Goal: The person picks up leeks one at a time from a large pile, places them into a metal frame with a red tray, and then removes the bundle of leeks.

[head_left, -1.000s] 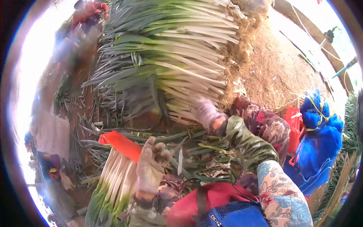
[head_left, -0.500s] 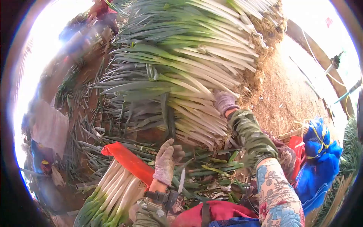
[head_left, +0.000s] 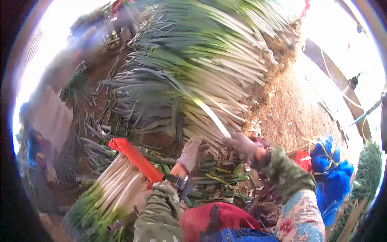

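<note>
My right hand (head_left: pixel 246 147), in a greyish work glove, is closed around the root end of a long green onion (head_left: pixel 206 109). Its white shaft points up and left, and its green leaves lie over the large pile of green onions (head_left: pixel 225 66). My left hand (head_left: pixel 191 155), also gloved, is open with its fingers raised near the front edge of the pile. It holds nothing. To its left lies a bundle of green onions (head_left: pixel 107 189) with white shafts and green tops, and a red strip (head_left: pixel 138 161) lies across its upper end.
Trimmed leaves (head_left: pixel 217 177) litter the ground before me. At right are blue netting (head_left: pixel 334 177) and a red item (head_left: pixel 303 160). Bare soil (head_left: pixel 288 109) borders the roots. A whitish sheet (head_left: pixel 52 119) hangs at left. Another person (head_left: pixel 124 16) is at the upper left.
My right hand has drawn back from the pile toward me and now grips one green onion by its root end. My left hand has shifted slightly up and right. The view has tilted a little.
</note>
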{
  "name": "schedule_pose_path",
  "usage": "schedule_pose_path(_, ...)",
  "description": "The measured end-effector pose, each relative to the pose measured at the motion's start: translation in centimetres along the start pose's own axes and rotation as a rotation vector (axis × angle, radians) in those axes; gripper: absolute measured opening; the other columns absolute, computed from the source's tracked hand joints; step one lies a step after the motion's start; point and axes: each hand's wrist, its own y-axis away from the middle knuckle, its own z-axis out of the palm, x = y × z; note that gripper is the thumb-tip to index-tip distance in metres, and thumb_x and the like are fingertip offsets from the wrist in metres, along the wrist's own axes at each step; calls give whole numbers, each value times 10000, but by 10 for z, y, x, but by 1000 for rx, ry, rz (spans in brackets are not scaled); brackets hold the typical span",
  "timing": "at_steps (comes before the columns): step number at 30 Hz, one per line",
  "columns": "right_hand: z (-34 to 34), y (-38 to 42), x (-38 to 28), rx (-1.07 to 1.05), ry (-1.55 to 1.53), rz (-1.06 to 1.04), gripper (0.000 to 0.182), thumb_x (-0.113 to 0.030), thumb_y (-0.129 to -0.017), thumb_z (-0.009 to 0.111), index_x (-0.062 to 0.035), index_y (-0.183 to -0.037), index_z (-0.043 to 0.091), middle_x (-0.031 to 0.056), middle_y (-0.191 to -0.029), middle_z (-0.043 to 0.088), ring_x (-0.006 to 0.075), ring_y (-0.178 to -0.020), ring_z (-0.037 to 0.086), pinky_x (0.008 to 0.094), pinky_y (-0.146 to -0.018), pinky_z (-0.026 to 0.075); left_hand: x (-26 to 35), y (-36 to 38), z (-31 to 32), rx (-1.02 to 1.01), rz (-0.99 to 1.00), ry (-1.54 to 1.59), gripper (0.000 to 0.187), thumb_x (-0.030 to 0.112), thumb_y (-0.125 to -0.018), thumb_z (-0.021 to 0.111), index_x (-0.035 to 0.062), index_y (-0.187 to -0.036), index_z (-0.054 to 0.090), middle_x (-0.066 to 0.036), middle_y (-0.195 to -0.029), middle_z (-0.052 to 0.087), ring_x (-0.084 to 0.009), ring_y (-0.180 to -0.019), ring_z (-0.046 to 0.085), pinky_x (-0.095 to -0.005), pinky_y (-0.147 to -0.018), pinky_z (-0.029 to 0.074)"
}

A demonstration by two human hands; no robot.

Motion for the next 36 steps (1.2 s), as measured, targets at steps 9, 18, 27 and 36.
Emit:
schedule_pose_path(9,47,212,-50,-146,-697,280,459,-407,-934,470,6,-1135,477,7,-651,491,101,-483,464,226,-418,392,20,-10,32,-227,65,542,351,404,-909,495,118,-1111,516,-44,-969,600,-248,-885,608,-392,-782,526)
schedule_pose_path(18,40,321,-67,-107,-737,345,603,-550,-880,473,42,-965,550,82,-570,536,158,-457,525,258,-415,400,36,-20,22,-298,357,748,380,348,-880,509,35,-1095,538,-149,-973,612,-311,-908,599,-487,-902,457)
schedule_pose_path(27,47,305,-83,19,-347,129,612,-545,-852,517,45,-1010,546,71,-558,520,155,-415,482,259,-398,368,126,80,-28,-80,907,558,232,222,-827,564,76,-1006,553,-82,-887,611,-232,-785,603,-382,-739,504)
schedule_pose_path(36,107,104,-160,-71,319,-804,346,-22,-829,576,-15,-1174,543,120,-900,619,222,-772,599,324,-670,467,205,460,-217,712,1282,-36,362,263,-851,580,35,-1129,543,-109,-1108,577,-248,-1035,540,-412,-923,433)
